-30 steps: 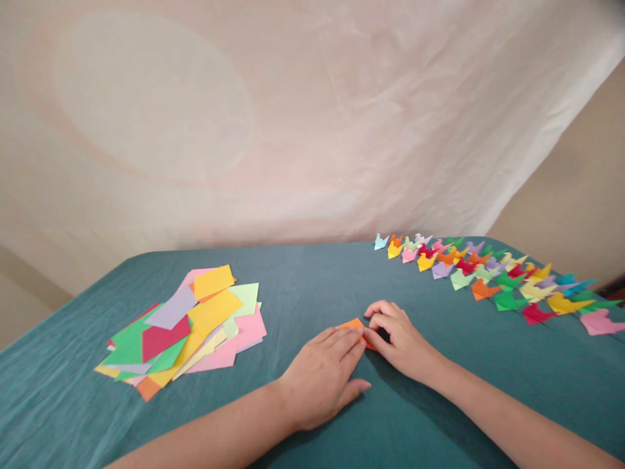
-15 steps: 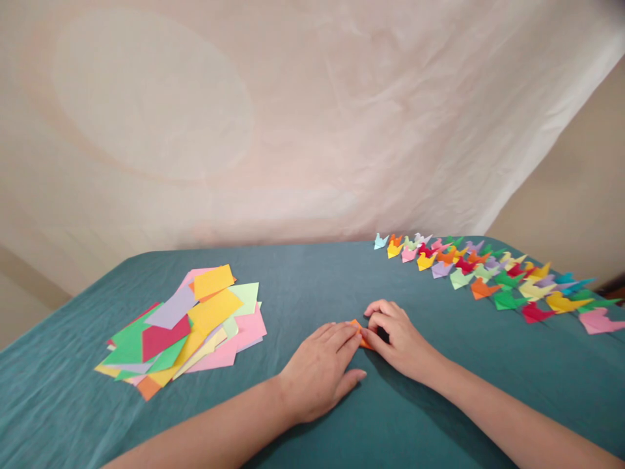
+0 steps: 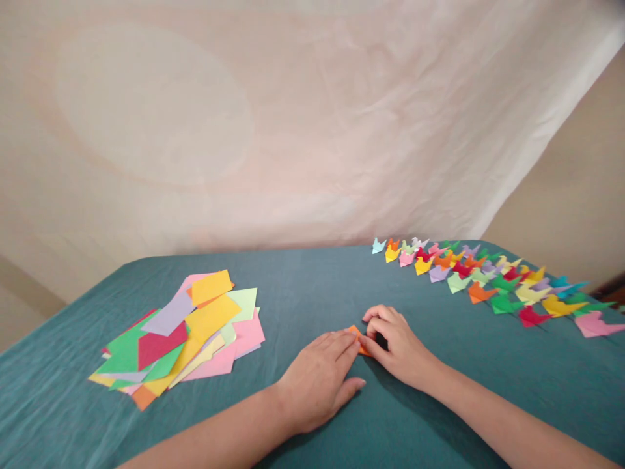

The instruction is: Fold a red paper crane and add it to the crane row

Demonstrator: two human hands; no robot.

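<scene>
A small folded piece of orange paper (image 3: pixel 353 330) lies on the cloth in front of me, mostly covered by my fingers. My left hand (image 3: pixel 322 374) rests flat across its left side, fingers stretched out together and thumb apart. At the paper's right edge, my right hand (image 3: pixel 393 339) has its thumb against the orange paper and its fingers curled, closed on that edge. The exact shape of the fold is hidden under the fingertips.
Loose coloured paper sheets (image 3: pixel 195 326) are heaped on the left of the green tablecloth (image 3: pixel 293 286). Rows of small folded paper birds (image 3: pixel 481 293) in many colours stand at the right. A pale hanging sheet (image 3: pixel 293 130) rises behind the table.
The view has shifted slightly, so everything on the table sits a little lower. Both hands keep nearly the same pose at the orange paper.
</scene>
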